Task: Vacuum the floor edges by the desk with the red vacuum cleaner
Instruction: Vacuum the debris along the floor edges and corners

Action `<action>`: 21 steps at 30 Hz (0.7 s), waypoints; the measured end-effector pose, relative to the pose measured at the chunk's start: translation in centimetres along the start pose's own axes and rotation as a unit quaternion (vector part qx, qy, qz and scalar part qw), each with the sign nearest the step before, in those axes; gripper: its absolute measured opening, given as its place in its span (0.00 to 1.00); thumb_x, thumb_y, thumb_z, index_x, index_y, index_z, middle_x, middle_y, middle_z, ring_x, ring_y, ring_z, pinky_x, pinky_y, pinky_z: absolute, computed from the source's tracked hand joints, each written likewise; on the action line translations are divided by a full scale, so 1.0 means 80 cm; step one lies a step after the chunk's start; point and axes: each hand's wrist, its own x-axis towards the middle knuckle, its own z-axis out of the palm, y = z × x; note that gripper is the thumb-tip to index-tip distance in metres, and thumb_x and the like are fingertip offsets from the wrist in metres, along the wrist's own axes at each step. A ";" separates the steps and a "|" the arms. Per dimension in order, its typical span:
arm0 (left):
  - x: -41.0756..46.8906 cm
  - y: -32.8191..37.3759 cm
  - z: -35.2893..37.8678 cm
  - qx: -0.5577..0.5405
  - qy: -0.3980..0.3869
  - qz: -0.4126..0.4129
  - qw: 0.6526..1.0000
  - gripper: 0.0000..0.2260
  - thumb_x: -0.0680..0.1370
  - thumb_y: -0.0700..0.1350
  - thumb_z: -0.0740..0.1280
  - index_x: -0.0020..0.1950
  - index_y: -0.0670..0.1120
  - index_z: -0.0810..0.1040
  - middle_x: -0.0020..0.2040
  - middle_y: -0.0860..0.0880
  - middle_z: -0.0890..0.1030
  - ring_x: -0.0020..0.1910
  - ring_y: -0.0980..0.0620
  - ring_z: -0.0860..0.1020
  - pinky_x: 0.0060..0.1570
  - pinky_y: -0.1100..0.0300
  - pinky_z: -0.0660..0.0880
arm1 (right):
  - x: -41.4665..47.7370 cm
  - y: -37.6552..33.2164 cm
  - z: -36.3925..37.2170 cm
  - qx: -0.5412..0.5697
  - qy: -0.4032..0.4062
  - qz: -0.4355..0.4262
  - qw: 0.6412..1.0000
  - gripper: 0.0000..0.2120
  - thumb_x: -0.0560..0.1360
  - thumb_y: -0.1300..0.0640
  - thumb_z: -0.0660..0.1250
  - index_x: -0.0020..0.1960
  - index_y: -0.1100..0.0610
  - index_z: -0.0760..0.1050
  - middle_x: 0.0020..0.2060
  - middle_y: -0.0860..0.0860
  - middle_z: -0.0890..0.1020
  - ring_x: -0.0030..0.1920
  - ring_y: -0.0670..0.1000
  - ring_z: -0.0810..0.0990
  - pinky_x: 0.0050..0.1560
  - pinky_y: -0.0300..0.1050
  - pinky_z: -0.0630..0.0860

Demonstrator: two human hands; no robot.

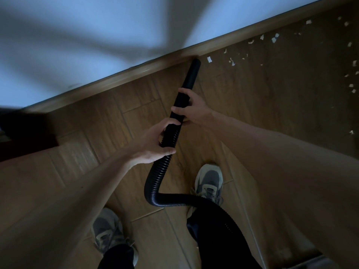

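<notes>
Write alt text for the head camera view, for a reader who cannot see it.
Both hands grip a black vacuum hose, its nozzle tip against the wooden baseboard. White paper scraps litter the floor to the right; two grey sneakers show below.

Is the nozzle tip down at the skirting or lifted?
Down: the nozzle tip meets the skirting at floor level.
</notes>
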 end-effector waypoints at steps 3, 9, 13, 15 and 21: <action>0.007 0.003 0.001 -0.004 0.003 0.001 1.000 0.29 0.74 0.41 0.74 0.68 0.63 0.66 0.54 0.53 0.75 0.50 0.52 0.79 0.49 0.49 0.82 | 0.002 -0.002 -0.009 0.010 -0.004 -0.001 1.000 0.31 0.76 0.65 0.71 0.75 0.49 0.64 0.61 0.54 0.72 0.49 0.46 0.78 0.34 0.39 0.81; 0.023 0.013 0.001 0.017 -0.001 -0.005 1.000 0.30 0.75 0.42 0.74 0.67 0.66 0.65 0.54 0.51 0.76 0.46 0.48 0.82 0.47 0.46 0.83 | 0.001 -0.004 -0.029 0.037 -0.010 0.009 0.999 0.30 0.75 0.63 0.72 0.72 0.47 0.66 0.61 0.54 0.74 0.54 0.51 0.81 0.40 0.44 0.83; 0.029 0.024 0.005 0.031 -0.003 -0.005 1.000 0.30 0.75 0.42 0.73 0.67 0.66 0.65 0.54 0.53 0.75 0.46 0.52 0.82 0.45 0.51 0.83 | -0.001 -0.001 -0.042 0.064 -0.009 0.019 0.998 0.30 0.75 0.61 0.73 0.72 0.45 0.66 0.62 0.54 0.74 0.56 0.55 0.82 0.42 0.45 0.83; 0.033 0.029 0.008 0.034 -0.004 -0.004 0.999 0.30 0.75 0.41 0.73 0.68 0.65 0.65 0.54 0.54 0.75 0.46 0.53 0.81 0.45 0.54 0.83 | -0.002 -0.002 -0.048 0.064 -0.007 0.021 0.998 0.29 0.75 0.61 0.73 0.71 0.45 0.66 0.62 0.53 0.74 0.56 0.54 0.82 0.40 0.44 0.83; 0.047 0.044 0.010 0.042 -0.016 -0.016 0.999 0.29 0.75 0.44 0.74 0.69 0.64 0.65 0.53 0.54 0.75 0.46 0.55 0.80 0.46 0.56 0.81 | 0.001 -0.004 -0.066 0.055 0.000 0.027 0.998 0.30 0.76 0.63 0.71 0.72 0.45 0.66 0.63 0.54 0.73 0.58 0.56 0.80 0.39 0.43 0.83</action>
